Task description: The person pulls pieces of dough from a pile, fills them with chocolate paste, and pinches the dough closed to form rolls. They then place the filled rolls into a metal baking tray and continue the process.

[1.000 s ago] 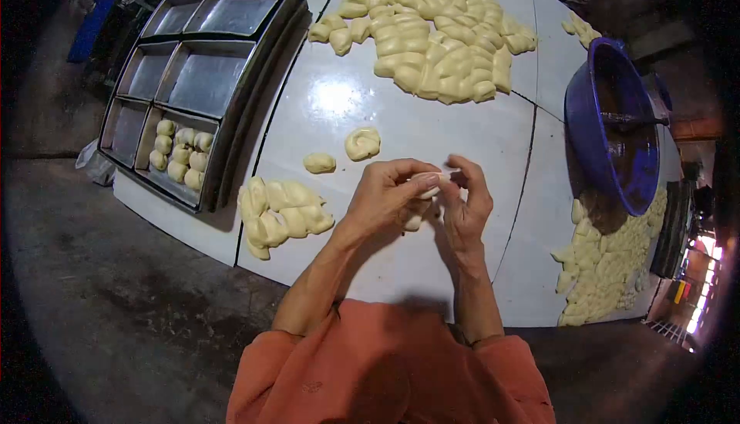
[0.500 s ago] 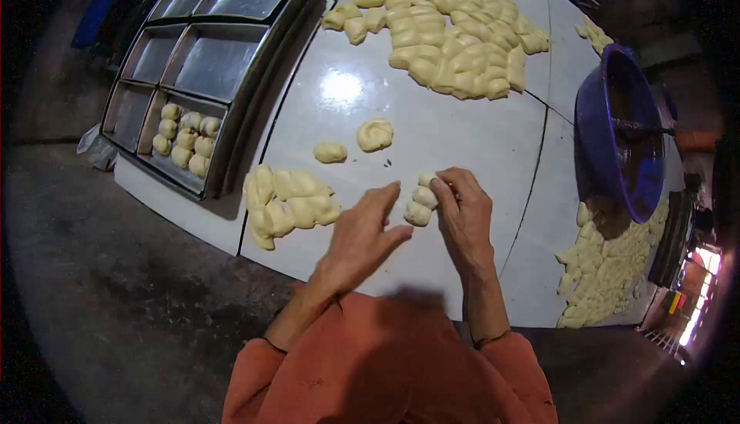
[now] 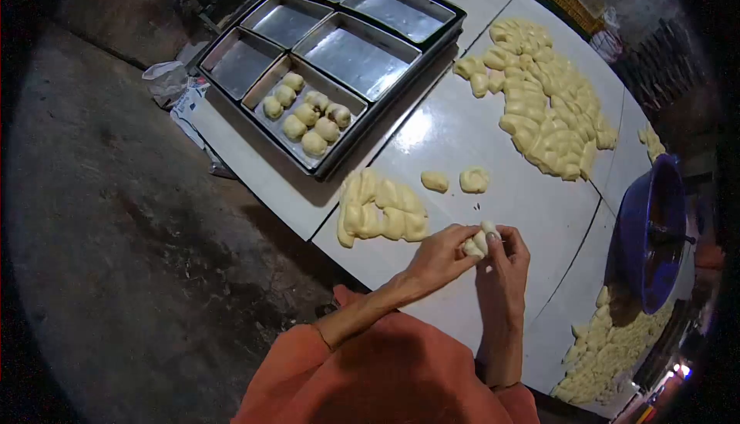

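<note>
A short row of pale dough balls point(image 3: 475, 245) is held between my two hands, just over the white table. My left hand point(image 3: 441, 258) is closed around the near left end. At the far right end, my right hand point(image 3: 509, 257) pinches with thumb and fingers. Beyond them lie a flattened round of dough point(image 3: 474, 180) and a small oval dough piece point(image 3: 435, 181). Left of my hands is a patch of joined dough pieces point(image 3: 393, 223). One metal pan point(image 3: 257, 102) in the rack at the far left holds several dough balls point(image 3: 307, 113).
A large sheet of dough pieces point(image 3: 547, 108) covers the table's point(image 3: 439, 123) far right. A purple basin point(image 3: 634, 216) with dark contents and a handle stands at the right edge, with more small dough pieces point(image 3: 609, 362) nearer me. Beyond the table is a yellow crate point(image 3: 572, 4).
My hands have come together on the row of dough balls and lifted it; my left hand was open and apart before. The view has turned left, showing more of the pans.
</note>
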A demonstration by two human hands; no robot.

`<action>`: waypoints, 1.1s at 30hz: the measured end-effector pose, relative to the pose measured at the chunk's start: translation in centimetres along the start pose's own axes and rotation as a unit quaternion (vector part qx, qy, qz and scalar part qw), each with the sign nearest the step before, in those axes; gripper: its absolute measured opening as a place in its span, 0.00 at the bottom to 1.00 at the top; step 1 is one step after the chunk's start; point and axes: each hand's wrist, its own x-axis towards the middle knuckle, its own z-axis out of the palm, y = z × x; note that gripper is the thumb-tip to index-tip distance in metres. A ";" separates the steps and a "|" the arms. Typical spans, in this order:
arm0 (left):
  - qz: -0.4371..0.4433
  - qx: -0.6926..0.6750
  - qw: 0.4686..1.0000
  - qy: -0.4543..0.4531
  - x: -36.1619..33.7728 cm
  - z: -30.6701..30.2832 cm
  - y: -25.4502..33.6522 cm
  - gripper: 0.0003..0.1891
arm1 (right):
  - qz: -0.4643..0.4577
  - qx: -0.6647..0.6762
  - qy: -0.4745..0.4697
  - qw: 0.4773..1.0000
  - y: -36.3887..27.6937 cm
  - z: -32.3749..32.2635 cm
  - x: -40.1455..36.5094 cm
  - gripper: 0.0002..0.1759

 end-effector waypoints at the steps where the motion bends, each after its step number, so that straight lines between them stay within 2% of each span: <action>1: -0.036 0.003 0.999 0.000 -0.3 -1.4 0.8 0.25 | 0.005 -0.032 -0.026 0.999 -1.5 1.3 -0.3 0.15; 3: -0.019 0.011 0.999 0.027 -0.6 -4.5 1.8 0.25 | 0.024 -0.104 -0.058 0.993 -3.4 3.5 0.1 0.13; 6: -0.006 0.003 0.998 0.060 0.4 -9.6 3.4 0.27 | -0.127 -0.173 -0.109 0.971 -2.9 6.5 4.0 0.16; 10: 0.085 0.093 0.984 0.127 3.8 -17.8 4.2 0.28 | -0.197 -0.158 -0.173 0.952 -7.0 14.3 8.9 0.22; 12: 0.056 0.076 0.985 0.143 6.0 -22.0 5.9 0.29 | -0.234 -0.120 -0.189 0.946 -8.9 18.8 11.4 0.21; 13: 0.070 0.121 0.976 0.170 7.1 -24.0 6.8 0.29 | -0.259 -0.134 -0.208 0.934 -9.8 20.7 13.0 0.22; 16: 0.069 0.187 0.961 0.194 11.5 -29.9 6.6 0.28 | -0.299 -0.168 -0.168 0.924 -11.2 27.1 17.3 0.24; 17: 0.100 0.215 0.951 0.200 13.3 -31.7 5.3 0.28 | -0.327 -0.188 -0.164 0.912 -10.8 28.8 19.6 0.25; 19: 0.044 0.345 0.921 0.177 16.4 -34.3 2.9 0.26 | -0.325 -0.286 -0.145 0.890 -8.9 31.7 23.8 0.21; 20: 0.015 0.410 0.898 0.158 17.7 -35.1 1.4 0.25 | -0.282 -0.400 -0.153 0.858 -9.9 32.7 23.0 0.21; 21: -0.001 0.432 0.890 0.143 18.3 -35.4 0.1 0.24 | -0.323 -0.430 -0.146 0.830 -7.6 33.5 24.9 0.22; 22: -0.015 0.454 0.882 0.126 18.6 -35.6 -0.6 0.23 | -0.359 -0.461 -0.137 0.800 -5.3 34.0 26.7 0.23; 24: 0.006 0.455 0.884 0.105 18.7 -36.6 -1.2 0.25 | -0.404 -0.440 -0.122 0.793 -4.7 33.9 25.9 0.23; 25: 0.002 0.448 0.888 0.109 18.7 -36.6 -1.5 0.25 | -0.389 -0.431 -0.127 0.804 -5.2 33.9 25.0 0.26; 26: 0.002 0.440 0.891 0.110 18.7 -36.5 -1.6 0.26 | -0.325 -0.424 -0.130 0.835 -5.9 33.1 23.9 0.26; 27: -0.026 0.433 0.895 0.104 18.5 -36.6 -1.4 0.26 | -0.381 -0.386 -0.110 0.833 -5.2 32.3 23.5 0.26; 28: -0.050 0.425 0.899 0.092 18.3 -36.7 -1.0 0.27 | -0.433 -0.386 -0.107 0.807 -6.1 31.2 21.8 0.25; 29: -0.008 0.384 0.920 0.075 17.7 -37.0 -0.8 0.28 | -0.470 -0.334 -0.072 0.814 -4.9 30.2 21.9 0.21; 30: 0.107 0.386 0.908 0.126 17.8 -37.5 -3.7 0.28 | -0.486 -0.357 -0.046 0.796 -6.1 28.3 19.7 0.19; 31: -0.025 0.431 0.895 0.113 16.9 -36.3 -0.2 0.30 | -0.535 -0.313 -0.018 0.785 -5.6 26.3 18.3 0.17; 32: 0.033 0.335 0.934 0.116 16.4 -36.6 -0.9 0.31 | -0.525 -0.289 -0.005 0.801 -6.2 23.6 15.6 0.16; 33: 0.037 0.382 0.914 0.129 15.5 -36.1 0.4 0.32 | -0.504 -0.274 0.011 0.819 -5.9 20.8 13.5 0.13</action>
